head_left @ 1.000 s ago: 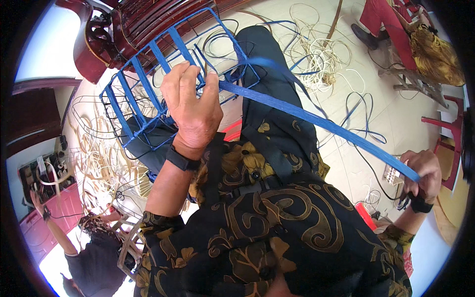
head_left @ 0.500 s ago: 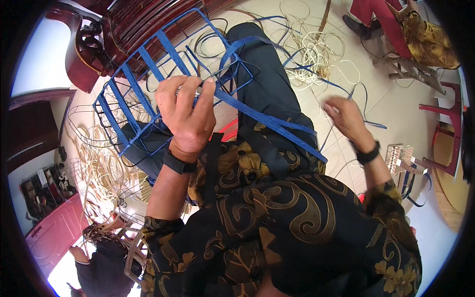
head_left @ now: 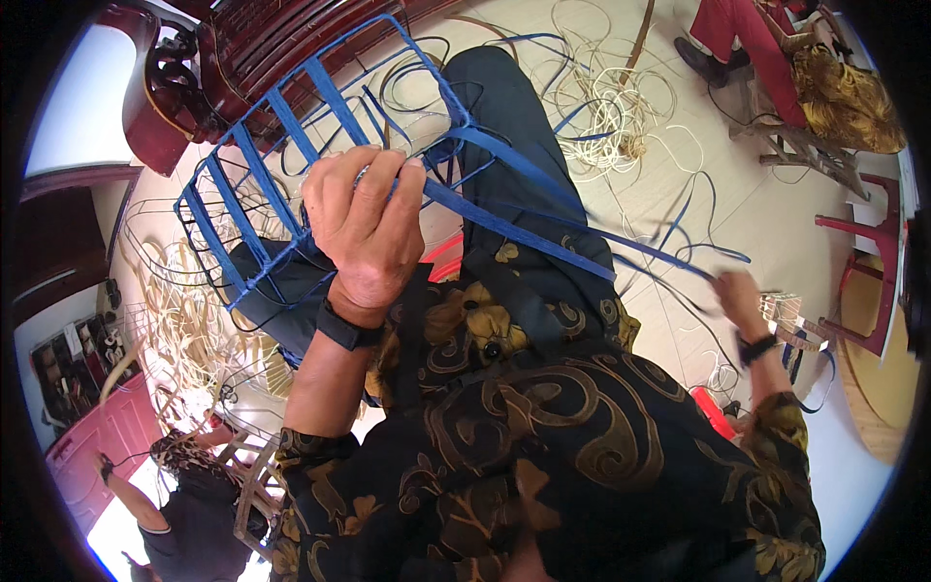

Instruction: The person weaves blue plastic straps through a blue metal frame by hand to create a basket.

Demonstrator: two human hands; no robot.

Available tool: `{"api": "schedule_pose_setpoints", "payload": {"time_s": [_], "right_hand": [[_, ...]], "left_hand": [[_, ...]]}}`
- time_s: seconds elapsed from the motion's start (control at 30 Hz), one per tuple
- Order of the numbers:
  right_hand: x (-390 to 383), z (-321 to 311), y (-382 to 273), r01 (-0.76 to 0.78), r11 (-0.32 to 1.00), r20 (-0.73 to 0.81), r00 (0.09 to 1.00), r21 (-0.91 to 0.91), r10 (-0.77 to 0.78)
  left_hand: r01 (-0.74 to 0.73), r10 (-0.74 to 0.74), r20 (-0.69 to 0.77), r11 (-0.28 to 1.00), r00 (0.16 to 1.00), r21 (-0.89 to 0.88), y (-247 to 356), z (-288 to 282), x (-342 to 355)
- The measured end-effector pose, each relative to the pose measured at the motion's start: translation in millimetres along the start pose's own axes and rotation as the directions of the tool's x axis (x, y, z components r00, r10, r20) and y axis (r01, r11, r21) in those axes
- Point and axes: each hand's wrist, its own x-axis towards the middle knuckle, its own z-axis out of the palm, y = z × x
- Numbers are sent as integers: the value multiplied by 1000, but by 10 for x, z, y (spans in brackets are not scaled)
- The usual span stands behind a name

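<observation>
While the left hand (head_left: 364, 228) curled its slightly parted fingers over the near edge of the blue frame (head_left: 337, 101), which lay over the wearer's thighs (head_left: 509, 116), the right hand (head_left: 740, 303), blurred, appeared closed on a blue strip (head_left: 659, 255) beyond the right thigh's outer edge, exact finger placement indeterminable.

Holds the bare left hand (head_left: 364, 218) bent, knuckles up, left of centre, above a black-banded wrist (head_left: 355, 305) and bare forearm (head_left: 323, 388) slanting from below; rests the blurred, fisted, bare right hand (head_left: 739, 303) far right.
</observation>
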Motion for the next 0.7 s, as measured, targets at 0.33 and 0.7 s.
{"api": "schedule_pose_setpoints", "payload": {"time_s": [0.33,0.7], "right_hand": [[500,-490,-232,-83,994,-243,965,72,98],[1607,-319,-3775,490,590,-40,790,642,-612]], "left_hand": [[7,-6,18,999,1000,-36,-6,-25,1],[53,-51,31,998,998,-40,-20,-40,12]]}}
